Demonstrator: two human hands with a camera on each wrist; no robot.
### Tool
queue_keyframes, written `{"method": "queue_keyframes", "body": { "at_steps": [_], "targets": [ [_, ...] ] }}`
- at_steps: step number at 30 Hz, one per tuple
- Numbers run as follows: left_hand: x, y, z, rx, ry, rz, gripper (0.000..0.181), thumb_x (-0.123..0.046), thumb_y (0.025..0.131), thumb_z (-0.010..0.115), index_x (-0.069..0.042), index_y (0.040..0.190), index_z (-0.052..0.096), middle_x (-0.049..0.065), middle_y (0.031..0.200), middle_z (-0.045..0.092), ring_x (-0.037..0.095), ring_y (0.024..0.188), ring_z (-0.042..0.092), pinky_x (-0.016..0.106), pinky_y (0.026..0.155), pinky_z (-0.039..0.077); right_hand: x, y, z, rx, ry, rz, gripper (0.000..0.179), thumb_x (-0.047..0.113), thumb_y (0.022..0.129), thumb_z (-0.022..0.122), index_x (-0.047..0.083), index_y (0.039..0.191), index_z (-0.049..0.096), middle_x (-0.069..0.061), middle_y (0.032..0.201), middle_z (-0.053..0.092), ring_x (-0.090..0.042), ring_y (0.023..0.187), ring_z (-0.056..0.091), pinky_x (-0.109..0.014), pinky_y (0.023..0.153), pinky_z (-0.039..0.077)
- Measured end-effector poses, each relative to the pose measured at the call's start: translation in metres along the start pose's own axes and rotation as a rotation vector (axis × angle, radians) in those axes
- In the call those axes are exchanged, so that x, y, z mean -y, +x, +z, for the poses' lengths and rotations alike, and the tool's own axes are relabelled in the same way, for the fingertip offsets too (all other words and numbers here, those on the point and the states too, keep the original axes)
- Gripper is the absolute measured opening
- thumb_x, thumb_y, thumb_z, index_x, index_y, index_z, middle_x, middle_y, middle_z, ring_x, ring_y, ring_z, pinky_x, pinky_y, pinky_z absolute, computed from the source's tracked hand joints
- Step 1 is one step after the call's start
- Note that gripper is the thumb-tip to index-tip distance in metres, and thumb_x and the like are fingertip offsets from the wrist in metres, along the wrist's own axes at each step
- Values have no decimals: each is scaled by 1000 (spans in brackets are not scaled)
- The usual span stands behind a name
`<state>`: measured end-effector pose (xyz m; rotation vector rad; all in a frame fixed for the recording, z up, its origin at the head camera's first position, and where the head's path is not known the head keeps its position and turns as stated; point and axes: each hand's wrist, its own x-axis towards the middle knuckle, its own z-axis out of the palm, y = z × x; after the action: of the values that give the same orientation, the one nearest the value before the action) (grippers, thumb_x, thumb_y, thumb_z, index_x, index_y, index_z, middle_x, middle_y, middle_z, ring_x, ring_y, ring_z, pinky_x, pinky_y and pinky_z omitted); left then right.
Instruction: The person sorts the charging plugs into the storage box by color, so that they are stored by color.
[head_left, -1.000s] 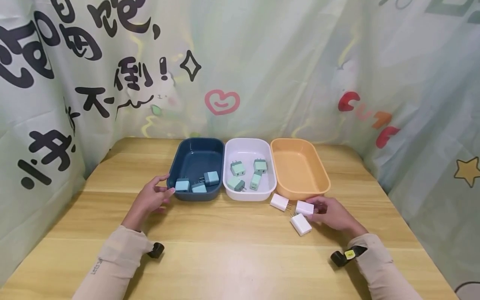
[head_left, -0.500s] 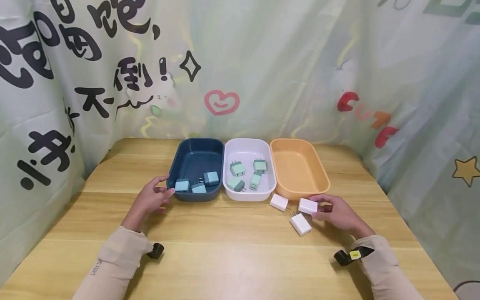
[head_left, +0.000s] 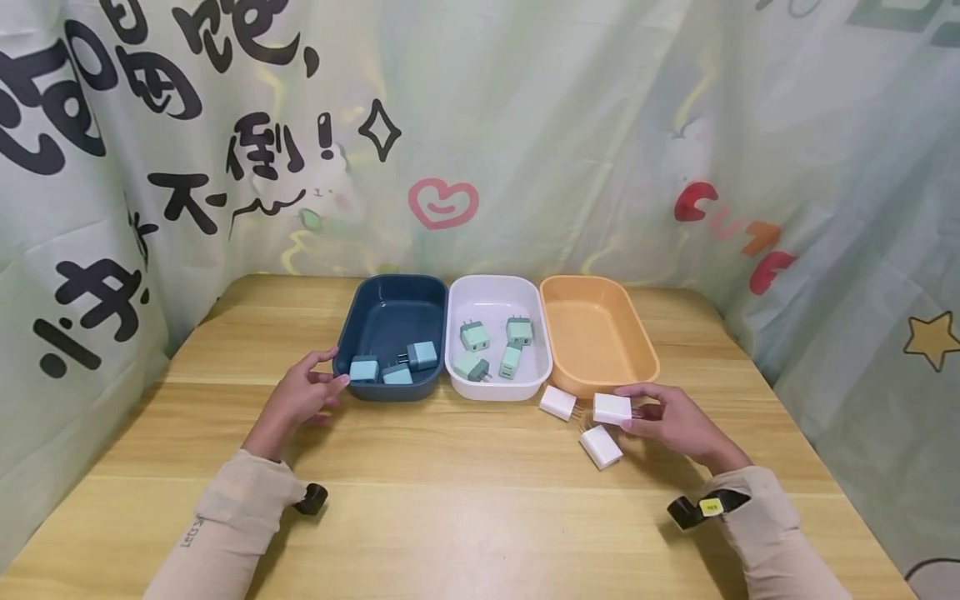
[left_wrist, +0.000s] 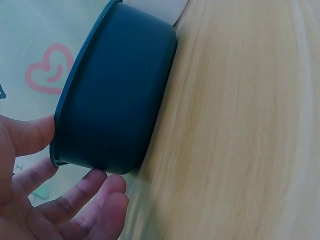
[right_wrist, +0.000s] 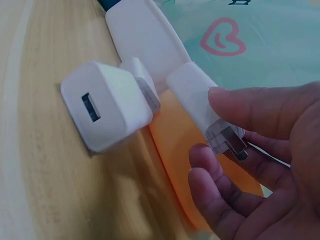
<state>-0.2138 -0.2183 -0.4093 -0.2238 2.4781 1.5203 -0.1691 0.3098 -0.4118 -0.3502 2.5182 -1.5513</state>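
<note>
A white USB wall charger (head_left: 612, 408) is pinched between thumb and fingers of my right hand (head_left: 675, 425), just in front of the orange bin (head_left: 645, 375). In the right wrist view its metal prongs (right_wrist: 234, 142) point back toward the palm. Two more white chargers lie close by on the table: one (head_left: 558, 402) to the left, another (head_left: 600, 447) nearer me, whose USB port (right_wrist: 91, 107) shows in the right wrist view. My left hand (head_left: 300, 400), fingers relaxed, touches the outside corner of the dark blue bin (head_left: 390, 390) with fingertips at its rim and wall.
Several light blue chargers (head_left: 422, 356) lie in the dark blue bin. The white bin (head_left: 498, 390) between the two others holds several mint green chargers (head_left: 475, 336). Behind the wooden table (head_left: 450, 500) hangs a printed curtain (head_left: 540, 150).
My right hand has drawn its white charger slightly right, then raised it a little, apart from the other two. The left hand stays at the blue bin.
</note>
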Motion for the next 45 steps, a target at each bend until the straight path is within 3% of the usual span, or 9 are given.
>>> {"method": "queue_keyframes", "body": {
  "at_steps": [10,16,22,37,45],
  "targets": [
    [0,0,0,6,-10,4,67,-28,97,60,-21,155,25,27,139,43,34,102,60,40,70,57,13,2,-1,-21,-24,-1,44,1,81,76,-9,120,58,-22,107,63,-26,93,63,-29,75,55],
    [0,1,0,6,-4,-12,68,-28,97,60,-22,155,25,26,140,43,34,103,59,39,71,57,18,5,-2,-7,37,21,46,0,81,75,-10,122,55,-23,107,60,-25,94,62,-35,76,57],
    [1,1,-1,3,-6,-8,68,-28,97,60,-22,155,25,27,139,43,34,101,60,39,70,57,24,12,-5,-22,28,-4,45,-1,82,74,-10,121,55,-25,114,58,-25,100,62,-28,78,55],
    [2,0,4,15,-7,6,68,-29,97,60,-21,155,25,28,140,43,35,103,60,40,71,57,32,33,-14,-55,14,-6,43,-2,83,73,-10,122,54,-27,118,55,-28,102,60,-28,78,55],
    [1,-1,2,10,5,11,68,-28,98,59,-20,155,24,29,139,44,36,103,61,41,71,57,27,53,-17,-51,52,-5,46,-3,82,73,-9,124,53,-26,118,56,-21,100,61,-31,80,55]
  ]
}}
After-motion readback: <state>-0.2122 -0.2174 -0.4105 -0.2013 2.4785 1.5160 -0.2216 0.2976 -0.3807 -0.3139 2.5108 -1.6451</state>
